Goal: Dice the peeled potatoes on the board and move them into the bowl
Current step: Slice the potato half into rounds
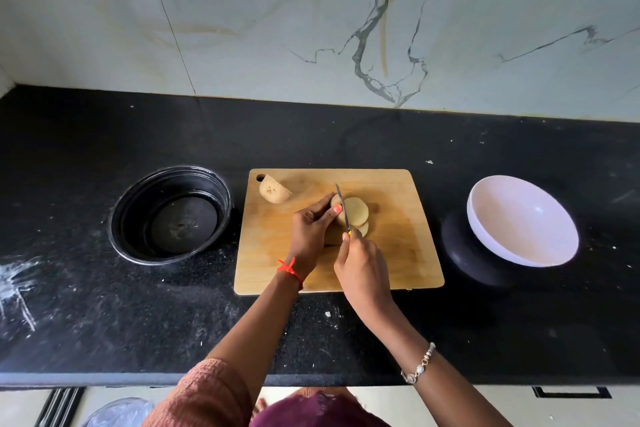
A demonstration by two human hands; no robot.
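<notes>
The pale peeled potato [356, 211] sits on the tan wooden board [401, 253], held by the curled fingers [328, 209] of the left hand [310, 230]. Its slices lie just right of them. The right hand [362, 269] grips the thin knife [341, 202], probably mid-cut. The round white bowl [519, 222] is nearest this hand.

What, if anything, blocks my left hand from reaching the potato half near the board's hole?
Likely yes, reachable: bare board lies between the left hand and the potato half. It must first let go of the potato being sliced.

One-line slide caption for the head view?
Left hand holds potato on board; right hand slices it with a knife.
</notes>
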